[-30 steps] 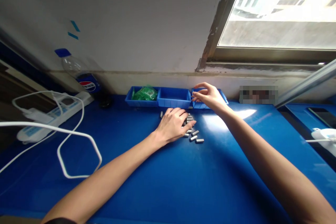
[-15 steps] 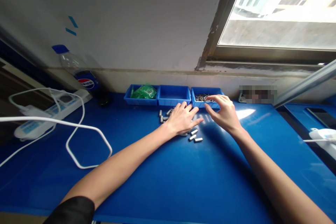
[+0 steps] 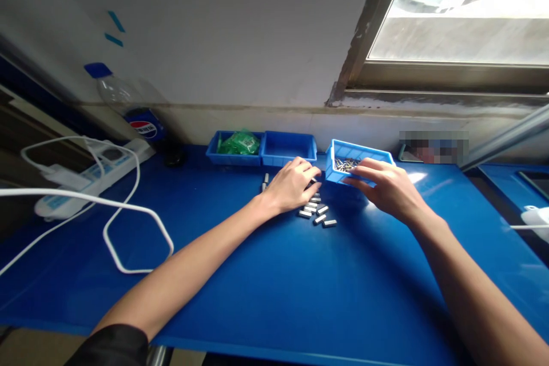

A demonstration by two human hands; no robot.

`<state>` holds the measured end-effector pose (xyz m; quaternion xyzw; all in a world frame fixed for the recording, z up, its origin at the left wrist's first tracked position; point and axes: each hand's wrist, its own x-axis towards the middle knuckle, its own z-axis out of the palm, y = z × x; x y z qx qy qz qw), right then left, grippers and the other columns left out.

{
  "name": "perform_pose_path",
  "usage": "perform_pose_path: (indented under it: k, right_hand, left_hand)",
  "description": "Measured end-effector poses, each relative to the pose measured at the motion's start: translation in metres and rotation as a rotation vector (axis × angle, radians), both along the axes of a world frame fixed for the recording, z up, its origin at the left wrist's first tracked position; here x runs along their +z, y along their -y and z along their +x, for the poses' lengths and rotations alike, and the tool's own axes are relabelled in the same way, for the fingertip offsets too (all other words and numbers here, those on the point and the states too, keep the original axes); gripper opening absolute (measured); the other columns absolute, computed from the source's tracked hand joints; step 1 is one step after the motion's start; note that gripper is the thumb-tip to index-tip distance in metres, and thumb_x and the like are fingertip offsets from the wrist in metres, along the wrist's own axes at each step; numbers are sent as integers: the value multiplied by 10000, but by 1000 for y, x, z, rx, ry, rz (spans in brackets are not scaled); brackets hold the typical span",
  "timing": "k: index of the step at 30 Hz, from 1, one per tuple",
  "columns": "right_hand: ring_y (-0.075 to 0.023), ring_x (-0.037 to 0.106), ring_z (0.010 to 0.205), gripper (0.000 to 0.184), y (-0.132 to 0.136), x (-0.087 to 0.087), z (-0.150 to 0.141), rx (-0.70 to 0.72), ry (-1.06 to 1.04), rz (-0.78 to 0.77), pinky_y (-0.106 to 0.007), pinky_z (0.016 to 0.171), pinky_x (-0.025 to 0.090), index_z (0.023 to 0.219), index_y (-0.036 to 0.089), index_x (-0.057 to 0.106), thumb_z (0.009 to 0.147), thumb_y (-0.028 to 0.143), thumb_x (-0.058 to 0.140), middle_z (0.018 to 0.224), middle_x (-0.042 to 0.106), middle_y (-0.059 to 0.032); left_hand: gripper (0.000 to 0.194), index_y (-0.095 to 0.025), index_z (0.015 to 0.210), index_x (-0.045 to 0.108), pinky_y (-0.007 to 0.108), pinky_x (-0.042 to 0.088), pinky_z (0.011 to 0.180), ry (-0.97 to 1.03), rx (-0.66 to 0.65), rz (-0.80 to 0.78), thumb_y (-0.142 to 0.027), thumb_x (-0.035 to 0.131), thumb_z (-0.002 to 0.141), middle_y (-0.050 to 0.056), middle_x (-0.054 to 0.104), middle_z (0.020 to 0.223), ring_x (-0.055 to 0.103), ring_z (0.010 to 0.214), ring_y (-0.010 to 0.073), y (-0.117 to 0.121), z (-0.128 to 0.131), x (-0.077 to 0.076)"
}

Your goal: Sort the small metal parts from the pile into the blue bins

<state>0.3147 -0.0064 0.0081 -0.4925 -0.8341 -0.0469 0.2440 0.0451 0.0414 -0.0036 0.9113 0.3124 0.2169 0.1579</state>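
Note:
My right hand (image 3: 392,189) grips the near edge of a small blue bin (image 3: 377,154) that holds several small metal pins; the bin is lifted and tilted off the blue table (image 3: 274,286). My left hand (image 3: 291,183) rests knuckles-up with fingers curled over a heap of small silver metal blocks (image 3: 317,214); its fingertips reach the bin's left corner. Whether the left hand holds a block is hidden.
Two more blue bins stand at the wall: an empty one (image 3: 288,150) and one with green packets (image 3: 238,146). At the left lie a white power strip (image 3: 92,174), white cables (image 3: 128,229) and a Pepsi bottle (image 3: 128,108). A window is at the upper right.
My right hand came off the table, took the right bin and drew it nearer, lifted and tilted. My left hand's fingers curled in over the metal blocks.

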Motion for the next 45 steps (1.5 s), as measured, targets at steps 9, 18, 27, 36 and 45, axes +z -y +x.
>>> perform_pose_path:
  k: [9, 18, 27, 36, 45]
  right_hand:
    - [-225, 661, 765, 302, 6, 73, -92, 197, -160, -98, -360, 696, 529, 949, 283, 789, 1014, 505, 594, 918, 713, -69]
    - [-267, 670, 883, 182, 1, 1, -103, -346, -791, 7, -406, 746, 547, 981, 253, 570, 965, 428, 614, 950, 675, -78]
    - [-372, 563, 1079, 459, 7, -55, -110, -368, -87, -84, -494, 912, 459, 1174, 201, 586, 927, 584, 634, 1214, 620, -172]
    - [-306, 616, 986, 192, -18, -64, -83, -304, -212, -83, -423, 885, 494, 1063, 212, 637, 966, 375, 609, 1085, 663, -123]
    - [-317, 625, 986, 236, -13, -63, -101, -350, -225, -71, -450, 898, 503, 1136, 205, 658, 1041, 321, 475, 1093, 657, -143]
  left_hand:
    - [833, -124, 1346, 632, 483, 570, 1040, 807, 9, -704, -498, 943, 670, 168, 721, 1324, 691, 1216, 370, 16, -19, 14]
    - [856, -157, 1389, 599, 540, 522, 1144, 909, 140, -764, -441, 954, 663, 161, 707, 1353, 670, 1277, 366, 13, -81, 23]
    - [899, -154, 1382, 567, 557, 563, 1093, 782, 208, -715, -415, 969, 622, 160, 729, 1304, 696, 1230, 394, 13, -98, 20]
    - [946, -170, 1401, 548, 530, 570, 1076, 602, 172, -572, -452, 980, 608, 164, 705, 1329, 675, 1255, 394, 5, -99, 14]
    - [887, -158, 1312, 549, 440, 645, 938, 446, 195, -558, -479, 973, 602, 159, 711, 1295, 738, 1134, 352, 8, -80, 42]
